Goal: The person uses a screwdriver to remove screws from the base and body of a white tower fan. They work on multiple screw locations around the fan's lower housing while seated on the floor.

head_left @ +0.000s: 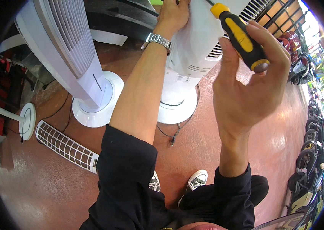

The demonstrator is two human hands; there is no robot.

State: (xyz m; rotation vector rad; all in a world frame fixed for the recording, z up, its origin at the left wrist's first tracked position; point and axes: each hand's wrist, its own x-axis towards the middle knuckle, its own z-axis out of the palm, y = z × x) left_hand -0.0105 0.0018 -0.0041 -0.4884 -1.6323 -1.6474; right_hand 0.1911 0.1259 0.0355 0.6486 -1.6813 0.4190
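My right hand (252, 84) holds a screwdriver (242, 36) with a black and yellow handle between thumb and fingers. Its shaft points up and left, toward the white tower fan (190, 50) in front of me, and the tip is out of view. At the top edge, my left hand (172, 17) rests against this fan's upper housing; its fingertips are cut off by the frame. Vents and a small label show on the fan's lower body, above its round white base.
Another white tower fan (89, 84) stands to the left on a round base. A white grid grille (67, 145) lies on the reddish floor. A power cord with plug (172, 140) trails near the front fan. A small white stand (27, 120) is at far left; motorcycles (305, 159) line the right.
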